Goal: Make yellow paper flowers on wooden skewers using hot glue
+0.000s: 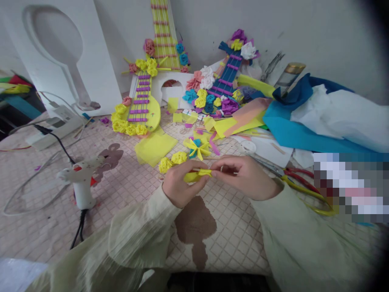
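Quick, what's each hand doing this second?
Left hand: closed, pinching a small folded strip of yellow paper.
Right hand: fingers curled, fingertips at the strip's end; whether they grip it cannot be told.

glue gun (83,188), yellow sheets (154,147) on checked table (130,184)

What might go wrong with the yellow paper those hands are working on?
The yellow paper looks thin, so it might tear if the left hand and right hand tug too hard.

The left hand could squash the yellow flowers just beyond it.

The left sleeve might bump the glue gun, which may be hot; I can't tell.
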Demonstrator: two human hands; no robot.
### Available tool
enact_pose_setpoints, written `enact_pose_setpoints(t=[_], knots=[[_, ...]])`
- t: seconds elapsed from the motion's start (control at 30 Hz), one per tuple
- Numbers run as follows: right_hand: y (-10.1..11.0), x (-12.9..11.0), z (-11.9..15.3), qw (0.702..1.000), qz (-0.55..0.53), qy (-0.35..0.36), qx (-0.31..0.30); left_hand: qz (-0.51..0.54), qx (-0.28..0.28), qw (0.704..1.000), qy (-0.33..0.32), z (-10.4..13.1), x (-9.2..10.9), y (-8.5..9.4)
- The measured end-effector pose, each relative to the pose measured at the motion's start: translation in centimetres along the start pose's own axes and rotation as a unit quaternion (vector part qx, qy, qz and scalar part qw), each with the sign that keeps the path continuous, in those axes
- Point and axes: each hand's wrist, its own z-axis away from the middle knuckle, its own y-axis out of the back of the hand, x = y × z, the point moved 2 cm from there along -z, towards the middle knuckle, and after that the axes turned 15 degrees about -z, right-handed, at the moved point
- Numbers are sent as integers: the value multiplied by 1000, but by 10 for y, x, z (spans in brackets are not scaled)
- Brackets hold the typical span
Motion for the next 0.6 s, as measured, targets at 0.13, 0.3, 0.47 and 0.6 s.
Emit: enact_pose_setpoints(t=[0.13, 0.3, 0.47, 0.6], knots=[[0, 0, 0, 1000, -2, -10, -6, 14, -19, 1000, 9, -1, 0, 0], [1, -4, 0, 1000, 11, 11, -21, 58, -39, 997, 30, -2, -2, 0], [1, -7, 1, 999, 31, 32, -20, 70, -36, 996, 36, -3, -3, 0], [2, -6, 1, 999, 23, 35, -19, 59, -20, 997, 39, -3, -3, 1]])
